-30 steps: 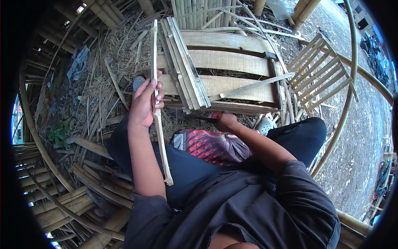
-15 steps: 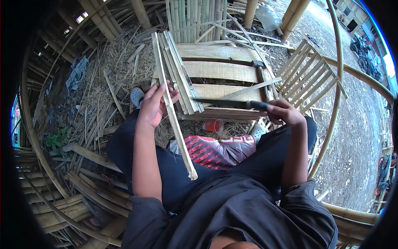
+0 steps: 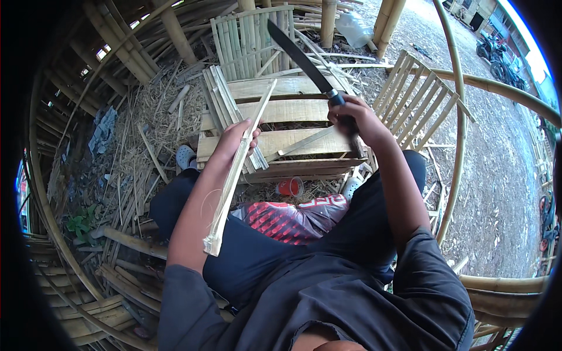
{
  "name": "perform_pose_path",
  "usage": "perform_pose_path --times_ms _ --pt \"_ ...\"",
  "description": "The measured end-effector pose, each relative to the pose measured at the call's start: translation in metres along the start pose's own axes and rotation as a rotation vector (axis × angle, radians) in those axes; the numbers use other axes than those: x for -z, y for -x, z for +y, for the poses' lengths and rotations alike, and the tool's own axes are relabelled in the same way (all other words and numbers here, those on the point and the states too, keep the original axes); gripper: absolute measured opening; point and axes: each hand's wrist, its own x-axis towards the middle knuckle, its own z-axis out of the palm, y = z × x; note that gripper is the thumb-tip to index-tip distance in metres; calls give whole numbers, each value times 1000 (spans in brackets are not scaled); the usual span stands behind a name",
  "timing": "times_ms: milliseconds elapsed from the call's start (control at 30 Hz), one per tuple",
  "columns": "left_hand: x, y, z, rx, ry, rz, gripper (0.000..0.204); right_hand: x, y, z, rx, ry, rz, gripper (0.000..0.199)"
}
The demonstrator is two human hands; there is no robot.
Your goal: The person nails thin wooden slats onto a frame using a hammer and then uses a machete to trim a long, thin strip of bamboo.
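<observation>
My left hand [image 3: 239,139] is closed round a long split bamboo strip [image 3: 234,169], which slants from near my left elbow up over the slatted wooden bench [image 3: 284,109]. In my right hand [image 3: 358,117] is the dark handle of a long knife [image 3: 301,58], its blade raised and pointing up and left, apart from the strip. A bundle of bamboo strips [image 3: 221,96] lies on the bench's left side, just beyond my left hand. Another flat strip [image 3: 307,142] lies across the bench slats between my hands.
A red cup [image 3: 289,187] stands below the bench, near a patterned red and grey cloth [image 3: 293,219] between my legs. Slatted bamboo panels [image 3: 415,99] lean at right and behind the bench. A bamboo rail [image 3: 459,140] curves along the right. Shavings cover the ground at left.
My right hand has lifted the knife from low across the bench to a raised, upward-pointing position. The bamboo strip in my left hand has swung, its near end moving left and its far end right.
</observation>
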Motion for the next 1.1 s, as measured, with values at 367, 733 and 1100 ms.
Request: perform_pose_path --times_ms 367,733,1100 --pt "18 -10 -16 183 405 -162 43 -8 -124 57 204 869 -60 54" --pt "29 -13 -44 323 983 -187 26 -50 -111 122 285 1047 -152 54" --pt "2 -4 -18 321 1261 -182 22 -16 -145 115 290 1199 -64 50"
